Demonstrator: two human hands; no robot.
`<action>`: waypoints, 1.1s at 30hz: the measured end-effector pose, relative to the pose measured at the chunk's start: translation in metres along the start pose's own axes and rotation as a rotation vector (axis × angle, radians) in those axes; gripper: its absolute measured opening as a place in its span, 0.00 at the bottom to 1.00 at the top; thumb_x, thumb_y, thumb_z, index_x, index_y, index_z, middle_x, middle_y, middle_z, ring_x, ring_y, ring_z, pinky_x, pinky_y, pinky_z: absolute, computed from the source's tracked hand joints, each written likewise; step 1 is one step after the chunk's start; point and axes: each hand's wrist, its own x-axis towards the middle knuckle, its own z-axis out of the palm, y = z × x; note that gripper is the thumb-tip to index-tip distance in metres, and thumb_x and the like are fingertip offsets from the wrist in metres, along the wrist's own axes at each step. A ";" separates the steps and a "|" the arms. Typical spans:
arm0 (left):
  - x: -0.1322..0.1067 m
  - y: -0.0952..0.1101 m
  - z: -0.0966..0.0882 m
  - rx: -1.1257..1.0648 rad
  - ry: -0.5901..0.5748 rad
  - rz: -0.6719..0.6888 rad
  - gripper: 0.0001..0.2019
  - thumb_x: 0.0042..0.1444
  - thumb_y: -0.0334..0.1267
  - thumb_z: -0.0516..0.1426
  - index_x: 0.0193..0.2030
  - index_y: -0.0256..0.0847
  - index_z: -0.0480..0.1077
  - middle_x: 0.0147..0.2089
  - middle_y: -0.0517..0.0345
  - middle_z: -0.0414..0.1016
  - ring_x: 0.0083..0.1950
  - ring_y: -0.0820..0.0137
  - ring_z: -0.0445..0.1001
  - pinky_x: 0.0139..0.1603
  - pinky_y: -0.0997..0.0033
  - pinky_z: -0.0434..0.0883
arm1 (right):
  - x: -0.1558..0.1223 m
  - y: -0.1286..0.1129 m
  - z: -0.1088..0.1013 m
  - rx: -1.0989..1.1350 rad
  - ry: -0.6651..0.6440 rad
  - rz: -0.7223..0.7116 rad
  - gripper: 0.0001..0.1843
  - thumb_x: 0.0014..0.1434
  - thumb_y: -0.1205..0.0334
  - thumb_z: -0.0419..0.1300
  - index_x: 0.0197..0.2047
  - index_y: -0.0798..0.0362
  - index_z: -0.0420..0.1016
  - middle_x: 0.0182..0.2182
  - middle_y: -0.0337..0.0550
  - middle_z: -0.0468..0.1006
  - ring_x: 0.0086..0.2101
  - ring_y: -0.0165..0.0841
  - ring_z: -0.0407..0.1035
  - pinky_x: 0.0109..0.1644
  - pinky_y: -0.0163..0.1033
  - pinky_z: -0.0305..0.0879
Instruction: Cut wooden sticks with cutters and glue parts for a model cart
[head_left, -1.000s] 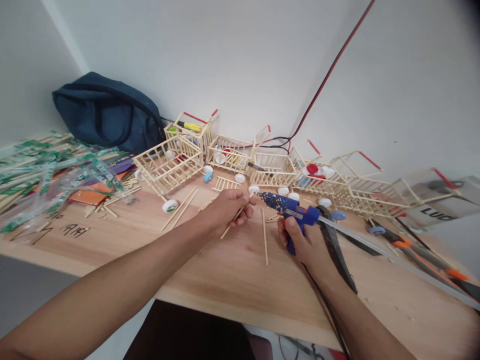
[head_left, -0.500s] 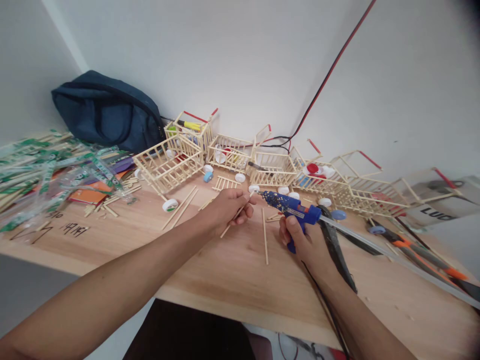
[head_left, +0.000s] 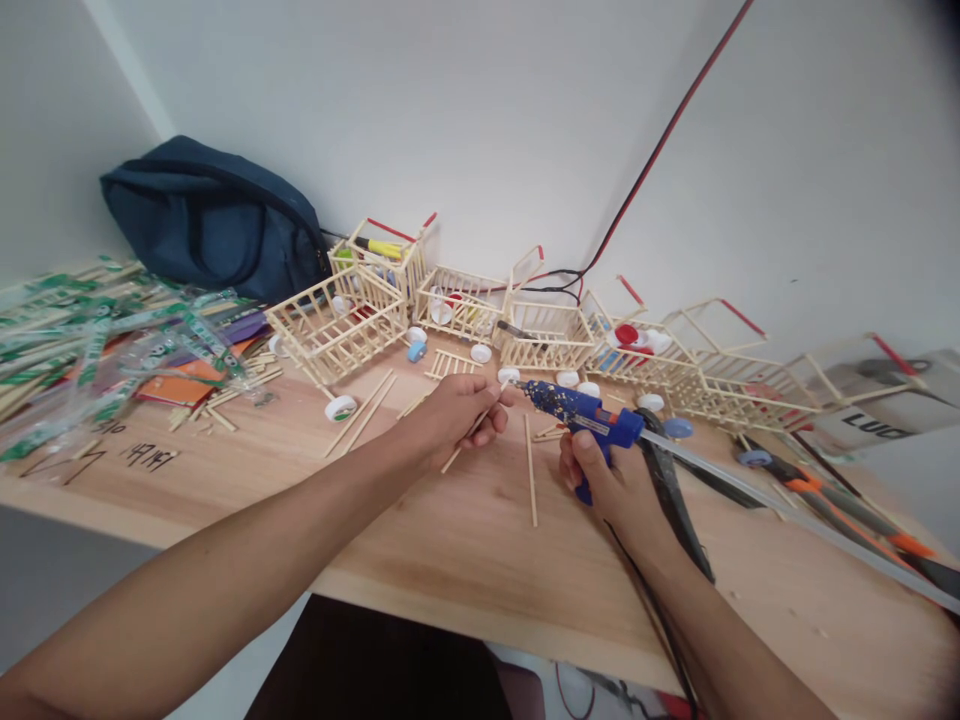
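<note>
Pinched in my left hand (head_left: 466,418) is a thin wooden stick (head_left: 451,460), its lower end slanting down toward the table. My right hand (head_left: 611,480) grips a blue hot glue gun (head_left: 574,408) by its handle. The gun's nozzle points left and sits close to the stick's upper end at my left fingertips; whether they touch I cannot tell. A long clear glue stick (head_left: 720,463) runs out of the gun's back. Between my hands a loose wooden stick (head_left: 531,470) lies on the table. A small stick-built rack (head_left: 454,364) lies beyond my left hand.
Several miniature stick carts (head_left: 341,325) with bottle-cap wheels line the wall. Wrapped chopsticks (head_left: 97,330) pile up at the left by a dark blue bag (head_left: 217,215). Orange-handled pliers (head_left: 847,505) lie at the right. The gun's black cord (head_left: 652,600) hangs over the table's front edge.
Almost nothing differs. Both hands keep their grip and place, with the glue gun's nozzle still by the stick's end; the view has shifted very slightly.
</note>
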 end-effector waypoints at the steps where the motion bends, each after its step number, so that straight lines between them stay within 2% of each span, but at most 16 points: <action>1: 0.000 0.000 0.000 -0.001 -0.001 0.005 0.09 0.63 0.31 0.47 0.35 0.33 0.66 0.21 0.63 0.66 0.13 0.83 0.57 0.12 0.82 0.44 | 0.000 0.000 0.000 -0.003 -0.004 -0.003 0.29 0.63 0.39 0.47 0.20 0.51 0.62 0.15 0.39 0.66 0.20 0.30 0.62 0.23 0.34 0.56; 33: -0.006 0.010 0.006 0.040 0.033 -0.035 0.09 0.63 0.29 0.47 0.33 0.34 0.65 0.19 0.64 0.65 0.13 0.84 0.55 0.13 0.82 0.44 | 0.000 -0.004 -0.003 -0.046 0.026 -0.023 0.29 0.62 0.37 0.46 0.20 0.51 0.62 0.15 0.39 0.65 0.19 0.29 0.62 0.23 0.35 0.57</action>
